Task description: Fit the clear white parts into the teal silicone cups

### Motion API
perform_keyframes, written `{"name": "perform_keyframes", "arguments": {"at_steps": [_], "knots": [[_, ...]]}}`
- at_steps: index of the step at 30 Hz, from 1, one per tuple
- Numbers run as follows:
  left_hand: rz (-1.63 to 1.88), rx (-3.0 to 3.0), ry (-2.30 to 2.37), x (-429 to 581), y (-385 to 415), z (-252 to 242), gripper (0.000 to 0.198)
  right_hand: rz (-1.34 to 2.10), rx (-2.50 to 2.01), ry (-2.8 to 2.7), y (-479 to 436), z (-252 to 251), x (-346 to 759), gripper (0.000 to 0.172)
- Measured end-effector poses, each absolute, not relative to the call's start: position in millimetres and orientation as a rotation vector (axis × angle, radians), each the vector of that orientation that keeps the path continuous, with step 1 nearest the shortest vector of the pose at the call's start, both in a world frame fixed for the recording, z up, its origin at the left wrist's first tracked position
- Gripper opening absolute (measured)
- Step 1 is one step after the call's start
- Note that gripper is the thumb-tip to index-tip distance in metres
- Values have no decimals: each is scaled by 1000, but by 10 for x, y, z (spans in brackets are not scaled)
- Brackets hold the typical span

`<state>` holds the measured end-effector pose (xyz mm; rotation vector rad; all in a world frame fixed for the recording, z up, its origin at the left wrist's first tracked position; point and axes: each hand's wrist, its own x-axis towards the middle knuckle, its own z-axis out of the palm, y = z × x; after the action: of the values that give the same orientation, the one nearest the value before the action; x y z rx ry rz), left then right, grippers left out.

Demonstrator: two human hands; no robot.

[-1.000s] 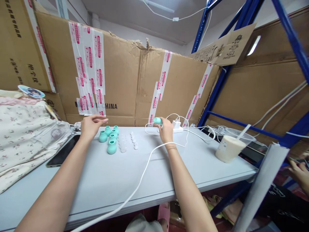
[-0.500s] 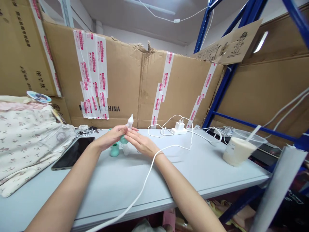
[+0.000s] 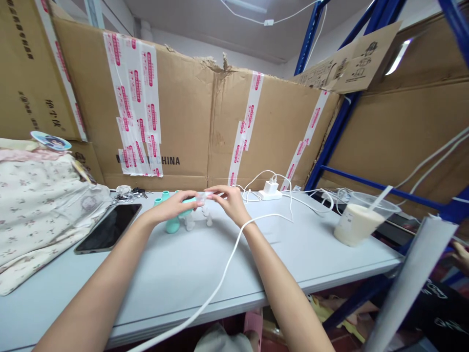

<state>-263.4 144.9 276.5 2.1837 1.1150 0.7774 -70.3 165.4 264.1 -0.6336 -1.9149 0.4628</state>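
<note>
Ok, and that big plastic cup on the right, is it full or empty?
Neither, it's partly full: the cup holds a pale, creamy liquid that stops below the rim, with clear wall showing above.

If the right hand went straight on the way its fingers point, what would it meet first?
Most likely the clear piece, which is already at the fingertips of the right hand. Past that, the left hand seems next in line, though depth is hard to judge here.

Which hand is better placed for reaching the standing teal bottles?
Probably the left hand: it is nearest the standing teal bottles, although it seems to hold another bottle; the right hand is farther.
</note>
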Motion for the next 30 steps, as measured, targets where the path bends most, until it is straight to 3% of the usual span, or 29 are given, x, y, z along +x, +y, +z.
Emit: {"name": "perform_keyframes", "arguments": {"at_steps": [6, 14, 19, 30], "knots": [[1046, 2015, 1116, -2403, 1451, 2629, 35, 319, -656, -1618, 1650, 2556, -738, 13], [1558, 1999, 1350, -2172, 1408, 2576, 39, 990, -535, -1434, 1658, 2694, -650, 31], [1753, 1932, 1378, -2112, 1273, 2632, 26, 1352, -357, -1486, 1697, 2583, -698, 31], [1813, 2108, 1253, -2090, 1254, 2616, 27, 1431, -353, -1464, 1762, 2493, -723, 42]]}}
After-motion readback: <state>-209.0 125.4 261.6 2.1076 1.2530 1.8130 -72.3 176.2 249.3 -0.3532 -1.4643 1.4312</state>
